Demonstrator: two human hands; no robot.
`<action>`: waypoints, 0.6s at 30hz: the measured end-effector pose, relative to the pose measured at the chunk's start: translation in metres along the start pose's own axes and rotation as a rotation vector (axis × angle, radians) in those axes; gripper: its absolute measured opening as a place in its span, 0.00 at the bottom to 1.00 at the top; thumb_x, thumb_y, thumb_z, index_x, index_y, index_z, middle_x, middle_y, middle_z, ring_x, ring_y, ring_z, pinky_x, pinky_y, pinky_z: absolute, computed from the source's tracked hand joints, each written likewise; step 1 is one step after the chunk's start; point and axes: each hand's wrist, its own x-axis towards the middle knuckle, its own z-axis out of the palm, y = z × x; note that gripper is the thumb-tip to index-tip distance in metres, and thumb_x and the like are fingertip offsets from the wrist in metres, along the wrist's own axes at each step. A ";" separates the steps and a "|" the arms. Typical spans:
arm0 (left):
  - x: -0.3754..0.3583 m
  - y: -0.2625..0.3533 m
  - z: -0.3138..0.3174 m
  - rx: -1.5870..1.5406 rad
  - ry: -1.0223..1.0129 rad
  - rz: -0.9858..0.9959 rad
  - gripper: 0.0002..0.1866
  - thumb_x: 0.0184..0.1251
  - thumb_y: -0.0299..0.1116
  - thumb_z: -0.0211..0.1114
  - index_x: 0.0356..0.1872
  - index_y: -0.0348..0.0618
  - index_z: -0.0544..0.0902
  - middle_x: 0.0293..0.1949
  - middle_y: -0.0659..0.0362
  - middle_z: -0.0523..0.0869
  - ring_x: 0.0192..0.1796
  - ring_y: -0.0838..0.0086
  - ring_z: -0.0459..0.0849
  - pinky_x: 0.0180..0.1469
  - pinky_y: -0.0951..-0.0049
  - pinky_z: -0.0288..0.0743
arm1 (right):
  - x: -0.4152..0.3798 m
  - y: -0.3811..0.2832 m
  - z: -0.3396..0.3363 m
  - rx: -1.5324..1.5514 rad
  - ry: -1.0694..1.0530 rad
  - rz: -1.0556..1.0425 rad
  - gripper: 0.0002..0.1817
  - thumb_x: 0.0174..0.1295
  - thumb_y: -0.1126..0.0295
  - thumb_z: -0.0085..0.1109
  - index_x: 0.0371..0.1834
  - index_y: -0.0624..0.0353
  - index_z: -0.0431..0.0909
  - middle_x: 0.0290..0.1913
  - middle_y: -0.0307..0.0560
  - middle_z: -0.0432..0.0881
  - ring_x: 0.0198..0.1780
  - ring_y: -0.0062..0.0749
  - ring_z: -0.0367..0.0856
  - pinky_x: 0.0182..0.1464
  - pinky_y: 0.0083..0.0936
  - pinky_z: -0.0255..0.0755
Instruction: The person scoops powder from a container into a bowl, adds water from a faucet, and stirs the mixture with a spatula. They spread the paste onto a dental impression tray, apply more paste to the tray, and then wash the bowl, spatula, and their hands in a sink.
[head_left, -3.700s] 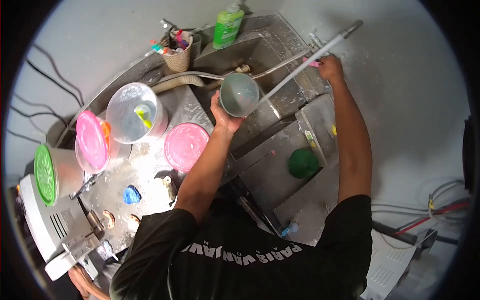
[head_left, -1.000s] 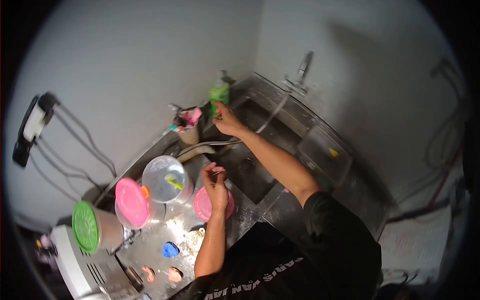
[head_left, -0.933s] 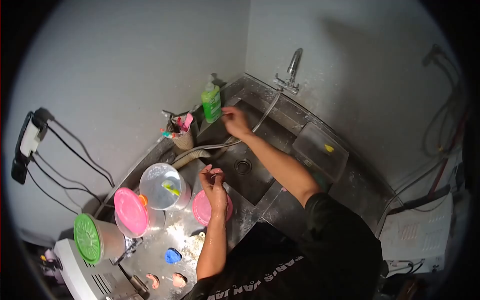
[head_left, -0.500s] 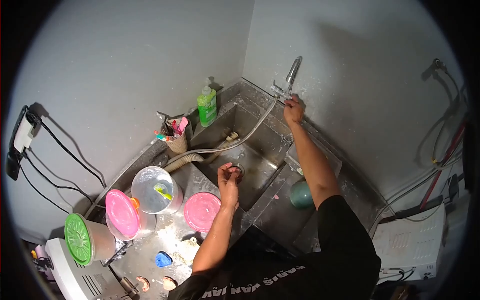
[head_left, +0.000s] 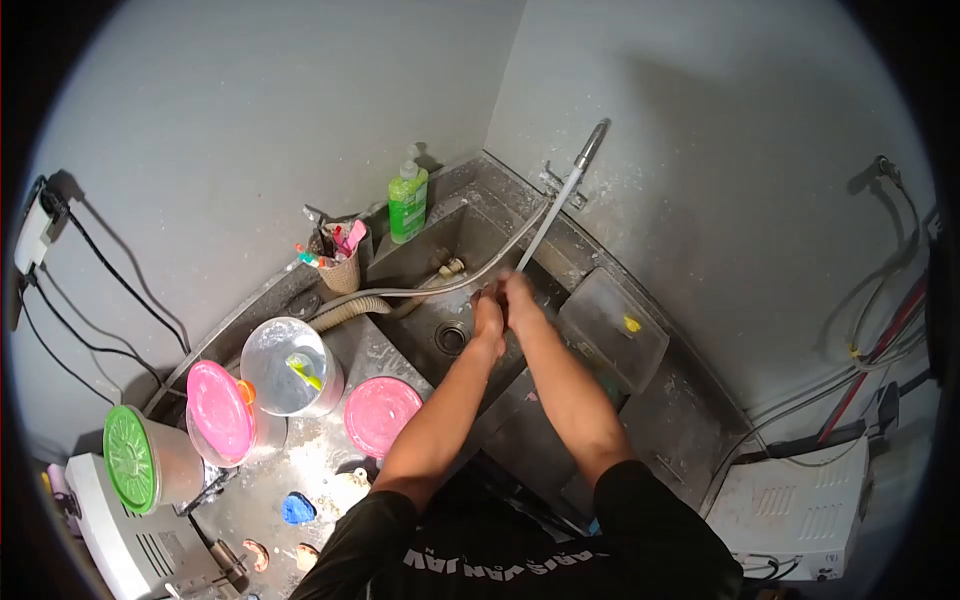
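Observation:
My left hand (head_left: 488, 322) and my right hand (head_left: 516, 297) are close together over the sink basin (head_left: 475, 375). A stream of water (head_left: 549, 222) runs from the tap (head_left: 592, 144) down onto them. The left fingers are curled, and whatever lies in them is hidden. My right hand touches or nearly touches the left; its fingers are smeared by motion. Below and left of the hands is the round drain (head_left: 451, 338). A grey hose (head_left: 430, 291) crosses the basin behind them.
Left of the sink stand a green soap bottle (head_left: 408, 205), a brush holder (head_left: 338, 262), a clear tub (head_left: 288, 368), a pink lid (head_left: 384, 415) and a green-lidded tub (head_left: 131, 460). A blue piece (head_left: 298, 508) lies nearer. A clear plastic box (head_left: 615, 330) sits right.
My right hand has left the tap and come down beside the left hand. Water now streams from the spout. My left hand has moved up and right, away from the drain.

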 end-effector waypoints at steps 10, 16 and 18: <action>0.098 -0.066 -0.019 -0.056 -0.240 -0.216 0.15 0.73 0.44 0.48 0.44 0.48 0.80 0.36 0.58 0.80 0.33 0.72 0.75 0.39 0.66 0.72 | 0.027 -0.061 -0.083 -0.874 0.295 -0.852 0.13 0.54 0.70 0.60 0.43 0.56 0.83 0.38 0.48 0.85 0.42 0.41 0.83 0.49 0.35 0.75; 0.100 -0.102 0.000 -0.133 0.038 -0.182 0.25 0.66 0.42 0.51 0.53 0.31 0.80 0.51 0.45 0.82 0.53 0.58 0.80 0.56 0.54 0.75 | 0.089 -0.164 -0.104 -1.257 0.401 -1.452 0.18 0.65 0.68 0.62 0.56 0.62 0.81 0.44 0.57 0.86 0.44 0.48 0.86 0.50 0.36 0.78; 0.016 -0.021 -0.014 0.058 0.100 -0.189 0.28 0.64 0.41 0.51 0.57 0.27 0.77 0.54 0.42 0.82 0.55 0.54 0.82 0.55 0.55 0.76 | 0.056 -0.176 -0.083 -1.336 0.377 -1.148 0.13 0.63 0.68 0.63 0.49 0.59 0.84 0.40 0.57 0.87 0.43 0.49 0.86 0.48 0.38 0.78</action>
